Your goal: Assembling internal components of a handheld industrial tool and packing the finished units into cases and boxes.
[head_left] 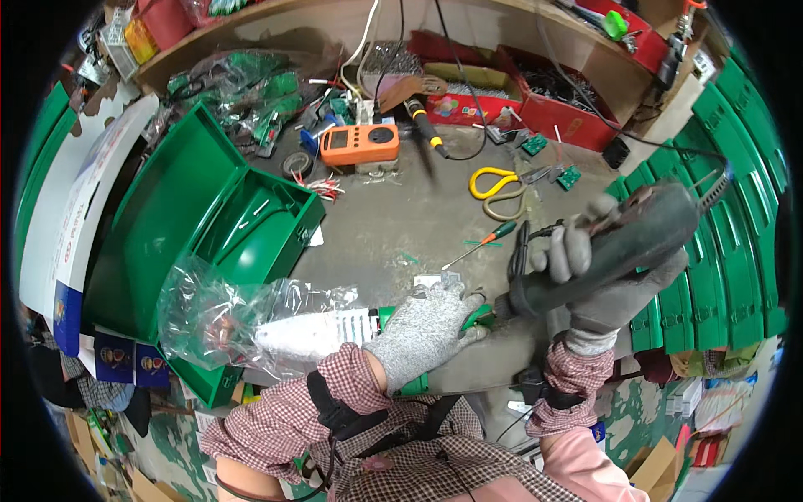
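Both sets of fingers grip: left hand [427,332] the green part [479,317], right hand [621,306] the power tool [646,240]; you're seemingly lining up, so hold steady.

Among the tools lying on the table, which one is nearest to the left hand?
The screwdriver with the green-and-orange handle: its tip lies close to the left hand, while scissors and multimeter are farther away.

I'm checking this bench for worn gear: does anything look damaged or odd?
The scissors on the bench, beyond the screwdriver, look mismatched: one handle loop is bright yellow, the other dull tan, perhaps from worn coating.
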### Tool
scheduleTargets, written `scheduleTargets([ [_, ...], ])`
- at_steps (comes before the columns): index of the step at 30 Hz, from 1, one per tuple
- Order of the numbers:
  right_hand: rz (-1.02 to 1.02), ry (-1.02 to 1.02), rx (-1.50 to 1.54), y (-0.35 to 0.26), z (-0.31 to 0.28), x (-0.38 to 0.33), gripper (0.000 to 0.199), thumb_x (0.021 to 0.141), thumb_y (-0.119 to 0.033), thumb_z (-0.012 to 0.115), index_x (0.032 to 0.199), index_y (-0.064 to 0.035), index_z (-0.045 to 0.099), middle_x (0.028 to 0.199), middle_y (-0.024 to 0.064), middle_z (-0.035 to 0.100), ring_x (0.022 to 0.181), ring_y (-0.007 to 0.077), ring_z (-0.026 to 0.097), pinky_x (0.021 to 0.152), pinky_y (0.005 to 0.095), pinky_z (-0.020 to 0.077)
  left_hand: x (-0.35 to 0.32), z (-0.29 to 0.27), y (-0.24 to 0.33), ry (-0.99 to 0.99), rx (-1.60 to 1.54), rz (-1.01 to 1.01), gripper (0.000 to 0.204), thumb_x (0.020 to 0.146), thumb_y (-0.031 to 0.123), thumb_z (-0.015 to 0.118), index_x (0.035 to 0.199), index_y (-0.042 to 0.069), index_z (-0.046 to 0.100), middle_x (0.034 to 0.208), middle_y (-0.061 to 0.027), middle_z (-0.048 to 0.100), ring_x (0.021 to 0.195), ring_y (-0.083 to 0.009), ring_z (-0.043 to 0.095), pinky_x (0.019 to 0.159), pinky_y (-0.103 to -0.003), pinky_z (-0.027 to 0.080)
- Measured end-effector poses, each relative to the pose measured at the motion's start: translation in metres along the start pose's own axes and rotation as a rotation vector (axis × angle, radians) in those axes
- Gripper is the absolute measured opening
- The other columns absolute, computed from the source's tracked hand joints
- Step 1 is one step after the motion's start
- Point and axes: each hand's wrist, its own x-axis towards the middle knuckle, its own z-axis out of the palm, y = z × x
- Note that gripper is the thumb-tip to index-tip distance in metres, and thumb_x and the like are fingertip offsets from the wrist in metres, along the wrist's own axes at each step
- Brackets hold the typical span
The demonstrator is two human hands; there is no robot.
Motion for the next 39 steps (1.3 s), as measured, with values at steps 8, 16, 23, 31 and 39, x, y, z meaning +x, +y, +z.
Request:
scheduleTargets([
  [8, -0.009, 0.495, -0.217, 0.03, 0.0, -0.018, 0.098, 0.075, -0.094, 0.036, 0.1, -0.0016, 0.058, 0.054, 0.0087, 0.051, 0.035, 0.0239, 0.044, 0.041, 0.039, 0.0398, 0.001, 0.019, -0.009, 0.094, 0.014, 0.056, 0.046, 0.084, 0.028, 0.067, 0.121, 0.001, 0.061, 0.1, -0.0202, 0.06, 0.092, -0.0375, 0.063, 0.076, -0.045, 0.053],
  [16, 0.151, -0.374, -0.122, 0.032, -0.027, -0.008, 0.072, 0.085, -0.064, 0.056, 0.11, 0.0036, 0.059, 0.075, 0.0195, 0.064, 0.055, 0.0267, 0.057, 0.05, 0.0404, 0.048, 0.001, 0.014, 0.003, 0.113, 0.124, 0.03, 0.049, 0.083, 0.026, 0.068, 0.127, 0.003, 0.061, 0.101, -0.0178, 0.061, 0.092, -0.0328, 0.064, 0.075, -0.041, 0.053],
  [23, 0.302, -0.309, -0.139, 0.034, -0.013, -0.015, 0.041, 0.092, -0.035, 0.072, 0.081, 0.0033, 0.06, 0.063, 0.0189, 0.062, 0.055, 0.0275, 0.063, 0.061, 0.0394, 0.0536, -0.005, 0.013, -0.004, 0.103, -0.008, -0.013, 0.049, 0.081, 0.026, 0.07, 0.123, 0.002, 0.06, 0.106, -0.0177, 0.061, 0.098, -0.0327, 0.063, 0.082, -0.043, 0.053],
  [31, 0.334, -0.117, -0.01, 0.038, 0.003, -0.021, 0.032, 0.09, -0.026, 0.07, 0.087, 0.0063, 0.064, 0.075, 0.0219, 0.065, 0.069, 0.0294, 0.066, 0.067, 0.0405, 0.0533, -0.001, 0.013, -0.002, 0.045, -0.095, -0.05, 0.043, 0.081, 0.022, 0.067, 0.117, 0.0, 0.06, 0.106, -0.017, 0.06, 0.1, -0.0341, 0.061, 0.083, -0.045, 0.053],
  [39, 0.215, -0.544, -0.067, 0.022, -0.03, 0.006, 0.066, 0.08, -0.06, 0.075, 0.097, 0.0033, 0.066, 0.074, 0.0149, 0.067, 0.063, 0.0264, 0.066, 0.062, 0.0407, 0.0554, -0.006, 0.012, -0.002, 0.021, 0.045, -0.077, 0.049, 0.081, 0.027, 0.068, 0.122, 0.003, 0.057, 0.11, -0.0165, 0.06, 0.101, -0.0328, 0.062, 0.082, -0.044, 0.053],
])
